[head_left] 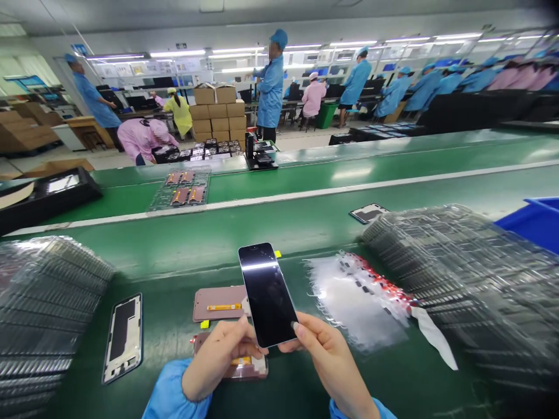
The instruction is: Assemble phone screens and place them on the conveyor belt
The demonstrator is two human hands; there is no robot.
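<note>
A phone screen (268,297) with a glossy black face is held tilted above the green bench, a strip of light reflected across it. My left hand (225,352) grips its lower left edge, fingers curled beneath. At the lower right corner, my right hand (321,349) pinches it, thumb on the face. Under the left hand lies a brownish display panel (257,369) with an orange flex cable, partly covered. Another such panel (209,299) lies just behind it. To the left rests a phone frame (123,337) with a pale and black inside.
Stacked clear plastic trays stand at left (48,308) and right (454,279). A spread of clear films (353,297) with red tabs lies right of my hands. Beyond runs a green conveyor (314,203) carrying a tray of panels (186,189). A blue bin (533,221) is at far right.
</note>
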